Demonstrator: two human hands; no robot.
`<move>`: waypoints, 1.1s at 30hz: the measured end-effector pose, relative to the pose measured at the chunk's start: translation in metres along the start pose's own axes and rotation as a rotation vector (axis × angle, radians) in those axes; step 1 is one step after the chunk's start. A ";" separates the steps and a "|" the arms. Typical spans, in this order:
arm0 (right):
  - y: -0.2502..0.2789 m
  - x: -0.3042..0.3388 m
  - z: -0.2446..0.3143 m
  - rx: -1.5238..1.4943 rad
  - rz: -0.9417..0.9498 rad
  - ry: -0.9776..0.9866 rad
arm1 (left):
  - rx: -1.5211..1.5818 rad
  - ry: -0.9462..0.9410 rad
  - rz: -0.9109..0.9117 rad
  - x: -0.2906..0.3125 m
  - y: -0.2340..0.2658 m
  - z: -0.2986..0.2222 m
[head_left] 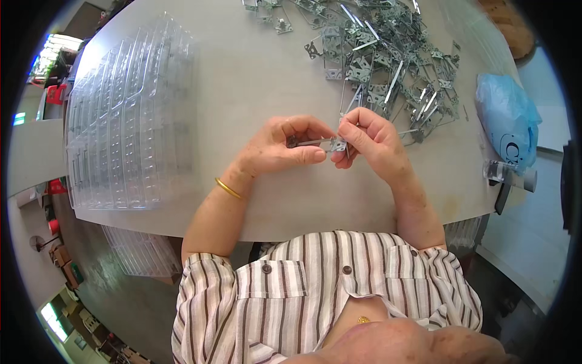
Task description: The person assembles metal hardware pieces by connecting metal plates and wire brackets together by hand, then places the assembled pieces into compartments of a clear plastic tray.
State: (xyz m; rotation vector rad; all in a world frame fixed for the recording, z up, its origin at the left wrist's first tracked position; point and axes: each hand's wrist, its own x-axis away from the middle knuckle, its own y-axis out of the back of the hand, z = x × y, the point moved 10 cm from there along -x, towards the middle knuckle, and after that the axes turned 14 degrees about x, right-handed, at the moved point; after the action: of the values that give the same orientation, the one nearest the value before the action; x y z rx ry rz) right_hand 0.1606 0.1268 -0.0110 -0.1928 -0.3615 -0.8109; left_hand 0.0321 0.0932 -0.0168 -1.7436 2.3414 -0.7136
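And it's a workshop we're in, of the small-parts assembly sort — the broad, pale, smooth-topped worktable gives it away! Across its far right side sprawls a loose heap of small, silvery, flat metal parts; over its left side spreads a stack of clear, ridged plastic trays. Below its near left edge sit more see-through plastic trays — and there's bare, grey, hard flooring beside them, lower than the tabletop.

On your bench, trays stood at left, metal parts lay heaped ahead to your right, and a bag sat at the right edge.
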 end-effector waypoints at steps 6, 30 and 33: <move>0.013 0.008 0.020 0.445 -0.172 0.216 | -0.122 0.033 0.148 0.001 -0.018 -0.001; 0.015 0.033 0.051 0.300 -0.414 0.760 | 0.375 0.017 0.050 -0.005 -0.001 0.008; 0.010 0.037 0.056 0.441 -0.421 0.847 | 0.392 0.003 0.073 -0.005 -0.001 0.008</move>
State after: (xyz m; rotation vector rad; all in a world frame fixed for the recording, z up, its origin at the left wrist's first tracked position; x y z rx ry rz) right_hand 0.1774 0.1260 0.0550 0.6501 0.2392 -1.1217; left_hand 0.0376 0.0957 -0.0243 -1.4796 2.0743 -1.0761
